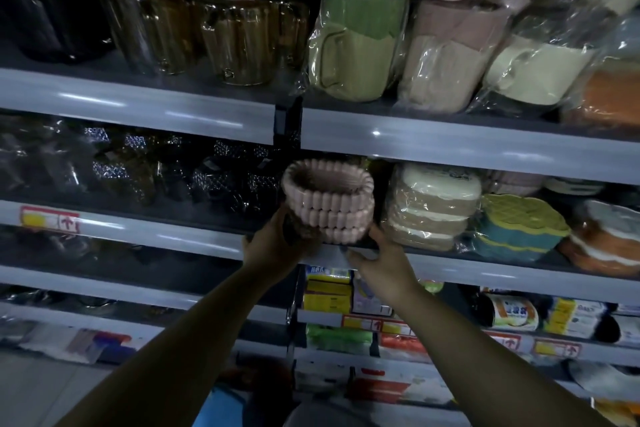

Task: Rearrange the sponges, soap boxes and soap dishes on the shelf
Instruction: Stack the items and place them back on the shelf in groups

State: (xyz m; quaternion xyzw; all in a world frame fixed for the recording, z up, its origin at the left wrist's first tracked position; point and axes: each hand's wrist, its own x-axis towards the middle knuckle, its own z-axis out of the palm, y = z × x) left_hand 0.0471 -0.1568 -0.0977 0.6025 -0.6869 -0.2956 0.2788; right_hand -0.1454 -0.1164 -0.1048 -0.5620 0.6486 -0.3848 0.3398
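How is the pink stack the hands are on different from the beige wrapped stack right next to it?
The pink stack is bare, while the beige stack sits in clear plastic wrap. The pink stack is round with a ribbed rim and an open hollow top; the beige stack shows flat, layered pieces in beige and cream. The left hand and right hand are at the pink stack's base; nobody touches the beige stack. Both sit on the same shelf.

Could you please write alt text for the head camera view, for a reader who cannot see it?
Both hands, left hand and right hand, hold a stack of pink soap dishes at the edge of a dim store shelf, beside plastic-wrapped sponges.
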